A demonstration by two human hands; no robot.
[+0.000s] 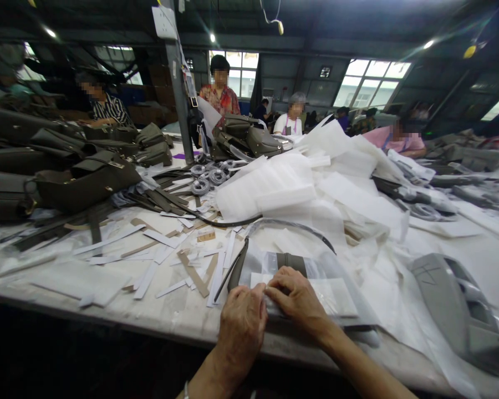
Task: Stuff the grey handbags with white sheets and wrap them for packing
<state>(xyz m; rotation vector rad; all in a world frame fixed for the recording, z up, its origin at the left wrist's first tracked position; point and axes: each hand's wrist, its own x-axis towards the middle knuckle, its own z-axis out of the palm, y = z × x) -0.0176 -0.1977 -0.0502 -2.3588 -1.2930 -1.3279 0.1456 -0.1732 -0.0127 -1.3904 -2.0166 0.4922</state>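
At the far left, dark handbags (83, 183) are piled on the bench (178, 313), with white paper strips (149, 249) scattered nearer. At the near edge, in the middle, the left hand (242, 318) is curled, its fingertips pinching the edge of a clear plastic bag (330, 296). The right hand (296, 299) pinches the same edge just beside it. The bag lies flat with an olive strap (291, 261) inside. Far behind lie white foam sheets (283, 188); at the right, a grey bag (453, 299).
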